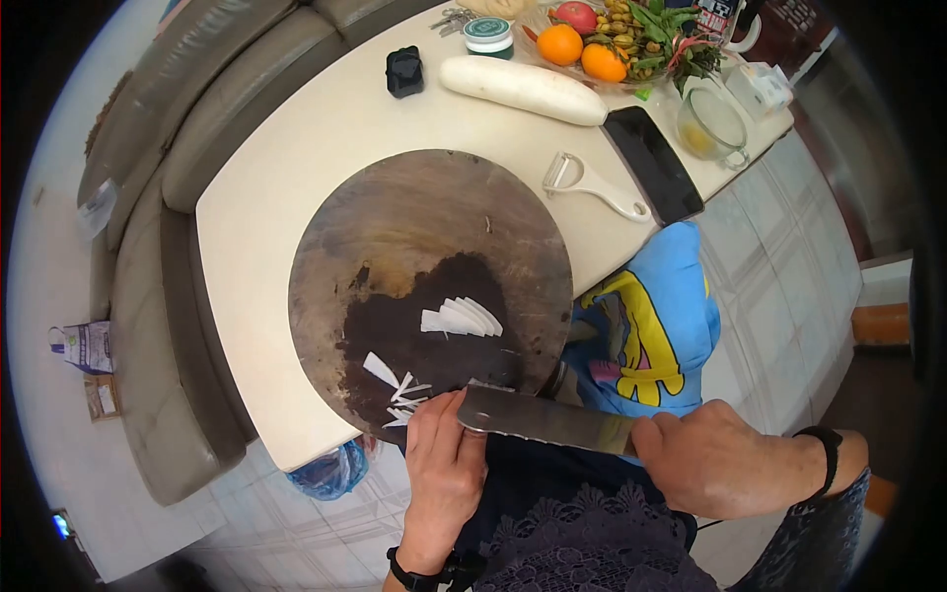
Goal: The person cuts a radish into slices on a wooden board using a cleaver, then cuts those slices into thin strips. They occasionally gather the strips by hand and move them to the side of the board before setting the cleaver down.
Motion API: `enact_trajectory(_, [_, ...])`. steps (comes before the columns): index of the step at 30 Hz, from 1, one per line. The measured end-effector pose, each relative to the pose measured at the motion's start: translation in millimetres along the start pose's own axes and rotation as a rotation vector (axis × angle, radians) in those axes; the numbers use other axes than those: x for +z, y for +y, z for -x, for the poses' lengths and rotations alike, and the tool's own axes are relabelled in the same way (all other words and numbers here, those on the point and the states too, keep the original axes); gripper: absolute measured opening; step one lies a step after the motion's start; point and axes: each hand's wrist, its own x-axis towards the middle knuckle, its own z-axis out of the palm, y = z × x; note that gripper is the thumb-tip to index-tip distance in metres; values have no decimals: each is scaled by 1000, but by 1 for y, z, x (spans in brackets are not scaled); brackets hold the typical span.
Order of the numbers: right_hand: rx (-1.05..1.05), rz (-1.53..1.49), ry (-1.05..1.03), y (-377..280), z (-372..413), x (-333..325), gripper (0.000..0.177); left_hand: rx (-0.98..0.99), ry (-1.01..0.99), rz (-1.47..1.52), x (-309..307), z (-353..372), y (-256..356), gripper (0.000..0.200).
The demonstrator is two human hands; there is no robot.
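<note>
My right hand (705,456) grips the handle of a cleaver (547,418), whose wide blade points left over the near edge of a round wooden chopping board (424,212). Right at the blade's end, my left hand (444,474) rests at the board's edge with its fingers pressed together. What lies under those fingertips is hidden. Beside them are thin white strips (404,403) and one flat white piece (379,369). Overlapping white slices, apparently radish (462,317), fan out on the dark wet patch farther in.
Behind the board lie a long white radish (523,90), a peeler (597,185) and a black phone (655,164). Oranges (559,44) and other fruit, a lidded jar (488,37) and a glass cup (710,123) stand at the back. A sofa (178,326) runs along the left.
</note>
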Motion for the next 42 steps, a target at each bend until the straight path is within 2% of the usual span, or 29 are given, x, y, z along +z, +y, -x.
enact_trajectory(4, [-19,47,5,-6,-15,2,26,-16,-11,2,0,3,2,29])
enact_trajectory(7, [-54,-18,114,-5,-30,9,25,-12,46,-6,2,2,2,25])
enact_trajectory(10, [34,-27,113,-2,-34,10,22,-37,23,-14,0,2,4,25])
enact_trajectory(15, [121,-134,-1,1,-28,3,21,-30,-8,-9,-1,4,3,27])
enact_trajectory(19, [74,-140,14,-3,-16,-3,24,-66,-25,36,-2,5,3,26])
enact_trajectory(28, [80,15,-81,-4,-15,-11,23,-20,22,35,-1,2,0,21])
enact_trajectory(30, [-38,-81,39,-2,-27,-5,22,-30,28,42,1,2,1,22])
enact_trajectory(35, [-20,-89,166,0,-49,14,18,-76,-22,35,-3,4,2,24])
enact_trajectory(37, [9,-99,212,1,-47,13,17,-72,30,41,-2,1,3,23])
enact_trajectory(39, [59,-227,172,2,-37,7,16,-107,101,54,-6,3,2,25])
enact_trajectory(41, [103,-227,166,2,-27,12,15,-131,172,69,-14,6,0,26])
enact_trajectory(42, [151,-232,159,0,-21,15,15,-206,239,46,-20,11,-2,26])
